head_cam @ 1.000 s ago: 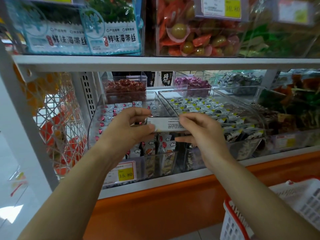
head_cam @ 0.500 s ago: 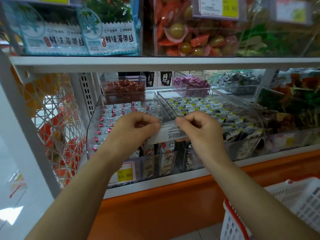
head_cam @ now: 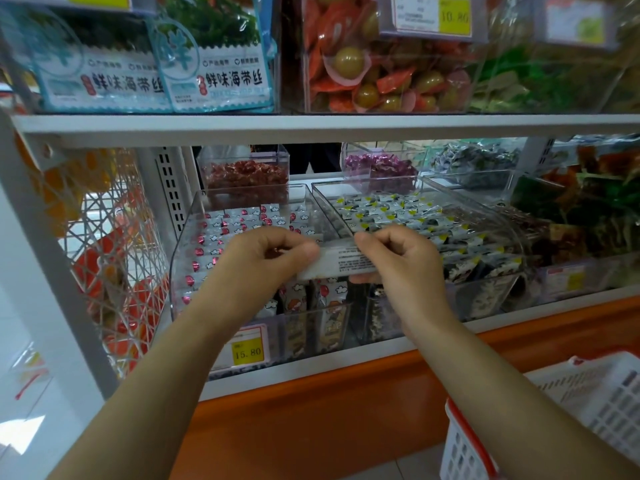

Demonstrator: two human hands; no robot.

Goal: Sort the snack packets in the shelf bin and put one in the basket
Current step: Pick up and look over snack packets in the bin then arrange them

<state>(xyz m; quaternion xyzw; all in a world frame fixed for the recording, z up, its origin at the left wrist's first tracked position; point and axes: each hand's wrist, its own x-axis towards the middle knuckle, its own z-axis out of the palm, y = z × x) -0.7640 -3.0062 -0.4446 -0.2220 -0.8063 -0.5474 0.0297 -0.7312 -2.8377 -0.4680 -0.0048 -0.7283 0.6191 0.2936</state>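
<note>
Both hands hold one white snack packet (head_cam: 341, 263) level over the front edge of the clear shelf bin (head_cam: 183, 258). The left hand (head_cam: 256, 268) pinches its left end and the right hand (head_cam: 408, 265) its right end, with the fingers of each curled narrowly round the wrapper. The bin, with rows of packets inside, sits at the front edge of the shelf (head_cam: 311, 372) behind a yellow price tag (head_cam: 246, 351). The white basket (head_cam: 595, 403) stands below the shelf's right end.
</note>
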